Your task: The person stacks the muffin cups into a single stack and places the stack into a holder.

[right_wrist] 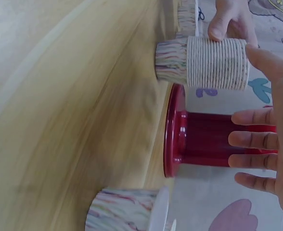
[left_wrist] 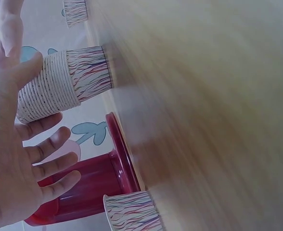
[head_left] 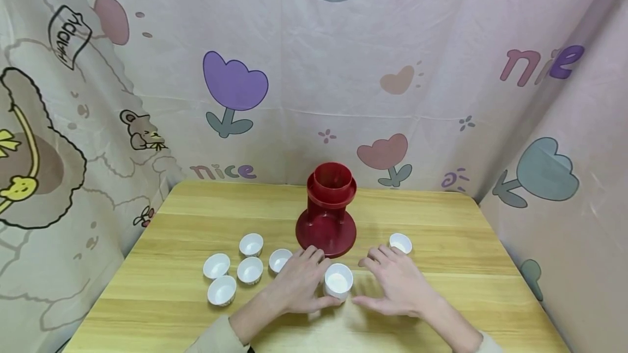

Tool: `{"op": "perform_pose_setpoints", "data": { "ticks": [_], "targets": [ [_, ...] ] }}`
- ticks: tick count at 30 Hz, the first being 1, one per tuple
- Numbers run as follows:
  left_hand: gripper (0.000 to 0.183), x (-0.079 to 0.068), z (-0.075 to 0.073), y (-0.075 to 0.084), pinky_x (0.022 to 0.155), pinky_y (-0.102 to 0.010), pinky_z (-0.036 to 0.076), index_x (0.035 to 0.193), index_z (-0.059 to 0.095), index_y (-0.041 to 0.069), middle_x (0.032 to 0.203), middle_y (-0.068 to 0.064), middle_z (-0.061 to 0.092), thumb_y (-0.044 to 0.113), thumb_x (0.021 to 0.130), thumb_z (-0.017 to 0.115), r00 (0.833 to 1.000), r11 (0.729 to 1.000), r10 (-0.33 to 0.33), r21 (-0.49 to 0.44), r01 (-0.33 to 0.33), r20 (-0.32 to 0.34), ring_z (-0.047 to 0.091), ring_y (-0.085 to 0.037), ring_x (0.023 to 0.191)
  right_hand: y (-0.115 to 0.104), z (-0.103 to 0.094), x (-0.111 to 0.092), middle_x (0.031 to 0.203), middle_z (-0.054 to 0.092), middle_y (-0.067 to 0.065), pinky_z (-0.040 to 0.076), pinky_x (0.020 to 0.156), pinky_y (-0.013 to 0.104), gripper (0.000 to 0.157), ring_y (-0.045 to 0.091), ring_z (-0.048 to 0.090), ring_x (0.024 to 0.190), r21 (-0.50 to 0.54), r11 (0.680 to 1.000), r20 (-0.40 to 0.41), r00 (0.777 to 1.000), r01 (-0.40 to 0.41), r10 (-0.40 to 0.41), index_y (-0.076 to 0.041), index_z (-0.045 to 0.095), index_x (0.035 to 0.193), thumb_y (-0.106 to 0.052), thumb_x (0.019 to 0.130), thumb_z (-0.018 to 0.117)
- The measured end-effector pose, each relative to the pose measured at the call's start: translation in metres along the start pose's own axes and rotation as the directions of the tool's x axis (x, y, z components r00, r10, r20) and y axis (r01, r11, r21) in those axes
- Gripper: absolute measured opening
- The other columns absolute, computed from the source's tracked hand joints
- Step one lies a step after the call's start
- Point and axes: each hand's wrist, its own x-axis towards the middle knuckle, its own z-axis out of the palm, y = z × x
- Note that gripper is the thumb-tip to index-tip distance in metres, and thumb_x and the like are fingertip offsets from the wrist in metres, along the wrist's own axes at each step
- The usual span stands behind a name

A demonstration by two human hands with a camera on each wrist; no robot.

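A stack of small white paper cups (head_left: 338, 281) stands upright on the table between the hands, many rims nested close together. Marbled coloured streaks cover the wall of its lowest cup (left_wrist: 89, 72). My left hand (head_left: 303, 283) holds the stack from the left, thumb on the near side and index finger on the far side; the other fingers spread out. To the right, my right hand (head_left: 398, 285) is held apart from the stack, fingers loosely spread and holding nothing. Its thumb (right_wrist: 266, 60) points toward the rims.
Behind the stack rises a red plastic stand (head_left: 327, 227) with a round base and an open tube on top. Several single cups (head_left: 251, 270) sit upright at the left. Another cup (head_left: 400, 242) stands beyond my right hand. A printed curtain (head_left: 314, 70) hangs behind the wooden table (head_left: 171, 244).
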Motion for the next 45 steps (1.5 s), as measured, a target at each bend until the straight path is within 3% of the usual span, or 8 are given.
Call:
{"op": "perform_pose_setpoints", "data": {
  "ticks": [9, 15, 23, 34, 45],
  "targets": [
    [0.070, -0.001, 0.000, 0.000, 0.085, -0.031, 0.054, 0.115, 0.067, 0.020, 0.101, 0.003, 0.062, 0.083, 0.086, 0.060, 1.000, 1.000, 0.004, 0.000, -0.004, 0.006, 0.057, -0.017, 0.101, 0.008, -0.005, -0.017, 0.097, 0.062, -0.011, 0.051, 0.079, 0.030, 0.062, 0.009, 0.057, 0.091, -0.016, 1.000, -0.022, 1.000, 0.011, -0.012, -0.023, 0.072, 0.104, -0.076, 0.072, 0.078],
    [0.070, -0.001, 0.000, 0.000, 0.084, -0.030, 0.053, 0.114, 0.066, 0.019, 0.100, 0.003, 0.061, 0.083, 0.086, 0.061, 1.000, 1.000, 0.005, -0.002, -0.005, 0.008, 0.056, -0.016, 0.100, 0.014, -0.004, -0.036, 0.100, 0.062, -0.010, 0.056, 0.086, 0.034, 0.064, 0.011, 0.061, 0.096, -0.019, 1.000, -0.021, 1.000, -0.021, 0.020, -0.022, 0.071, 0.105, -0.073, 0.068, 0.083],
    [0.070, -0.001, -0.001, -0.001, 0.086, -0.033, 0.054, 0.115, 0.067, 0.018, 0.102, 0.002, 0.062, 0.081, 0.085, 0.063, 1.000, 1.000, -0.001, -0.014, 0.001, 0.009, 0.057, -0.017, 0.102, 0.027, -0.005, -0.051, 0.111, 0.069, -0.005, 0.058, 0.086, 0.037, 0.068, 0.016, 0.066, 0.105, -0.057, 0.996, -0.025, 0.997, -0.068, 0.066, -0.020, 0.072, 0.107, -0.079, 0.073, 0.075],
    [0.069, 0.000, 0.000, -0.002, 0.083, -0.031, 0.053, 0.113, 0.068, 0.018, 0.100, 0.002, 0.062, 0.080, 0.085, 0.064, 1.000, 1.000, 0.020, -0.003, -0.020, -0.019, 0.056, -0.017, 0.099, 0.042, 0.000, -0.073, 0.101, 0.065, -0.006, 0.058, 0.089, 0.040, 0.070, 0.013, 0.061, 0.096, -0.085, 0.992, 0.005, 0.995, -0.095, 0.095, -0.019, 0.073, 0.109, -0.075, 0.068, 0.081],
    [0.071, 0.000, -0.004, 0.000, 0.086, -0.032, 0.054, 0.118, 0.067, 0.018, 0.103, 0.002, 0.063, 0.081, 0.087, 0.060, 0.999, 1.000, 0.006, -0.009, -0.006, 0.037, 0.056, -0.017, 0.102, 0.049, 0.006, -0.100, 0.102, 0.066, -0.007, 0.057, 0.086, 0.039, 0.068, 0.013, 0.062, 0.098, -0.096, 0.984, 0.026, 0.988, -0.148, 0.152, -0.019, 0.072, 0.109, -0.076, 0.072, 0.076]
  ]
}}
